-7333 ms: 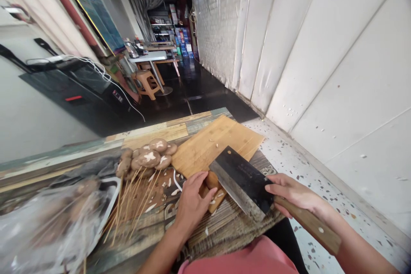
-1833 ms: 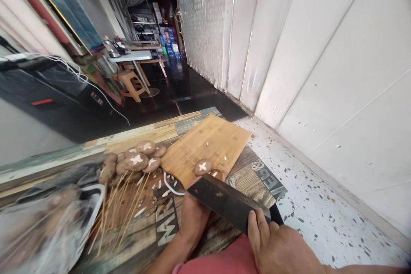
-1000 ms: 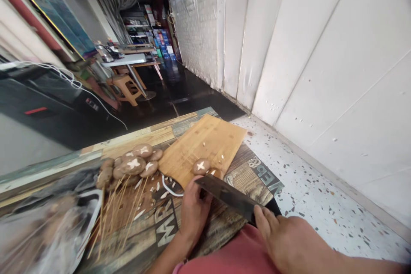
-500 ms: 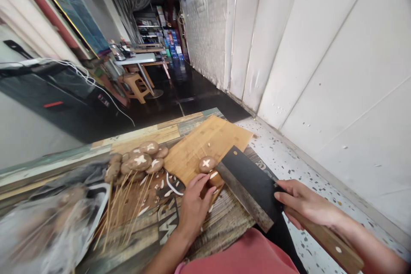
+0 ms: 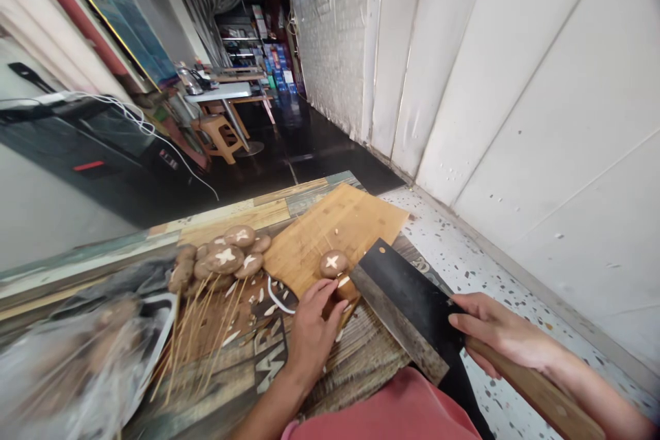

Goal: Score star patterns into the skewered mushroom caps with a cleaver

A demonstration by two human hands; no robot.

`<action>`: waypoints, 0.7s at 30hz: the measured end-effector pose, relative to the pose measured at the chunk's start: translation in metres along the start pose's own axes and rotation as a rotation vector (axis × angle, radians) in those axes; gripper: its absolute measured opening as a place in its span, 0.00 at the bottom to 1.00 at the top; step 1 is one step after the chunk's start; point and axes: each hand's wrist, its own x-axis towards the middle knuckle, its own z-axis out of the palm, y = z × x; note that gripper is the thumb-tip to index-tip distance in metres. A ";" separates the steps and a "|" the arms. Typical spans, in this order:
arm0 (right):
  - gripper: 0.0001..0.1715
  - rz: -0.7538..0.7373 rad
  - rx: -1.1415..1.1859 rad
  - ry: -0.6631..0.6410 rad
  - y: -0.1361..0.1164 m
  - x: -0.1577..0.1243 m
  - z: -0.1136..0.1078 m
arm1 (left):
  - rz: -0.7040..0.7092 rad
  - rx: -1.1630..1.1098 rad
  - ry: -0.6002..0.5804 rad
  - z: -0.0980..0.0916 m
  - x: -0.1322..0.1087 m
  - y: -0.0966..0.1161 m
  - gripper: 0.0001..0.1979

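Observation:
My left hand [image 5: 313,333] is closed round a brown mushroom [image 5: 347,286] at the near edge of the wooden cutting board [image 5: 350,220]; one pale cut strip shows on its cap. Just beyond it on the board sits another mushroom [image 5: 333,263] with a white cross carved in its cap. In my right hand [image 5: 498,333] is a cleaver [image 5: 407,306], gripped where the wooden handle meets the dark blade. The blade is tilted and hangs to the right of the held mushroom, apart from it.
Left of the board lies a pile of skewered mushrooms [image 5: 224,260], several with carved caps, their sticks [image 5: 206,337] pointing toward me. White trimmings [image 5: 232,339] are scattered nearby. A plastic bag [image 5: 77,371] with more mushrooms rests in a white-rimmed tray [image 5: 163,320].
The cleaver and my right hand have shifted slightly right and down, away from the held mushroom. My left hand keeps nearly the same place.

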 end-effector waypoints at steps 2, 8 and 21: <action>0.13 -0.007 0.003 0.000 -0.001 0.000 0.001 | -0.001 0.000 0.002 0.000 0.000 0.000 0.16; 0.13 -0.005 0.000 0.009 -0.007 -0.003 0.000 | 0.004 -0.004 0.008 0.002 -0.001 -0.002 0.16; 0.11 0.006 -0.022 -0.044 0.003 0.004 -0.006 | 0.013 -0.005 0.000 0.002 -0.001 -0.001 0.16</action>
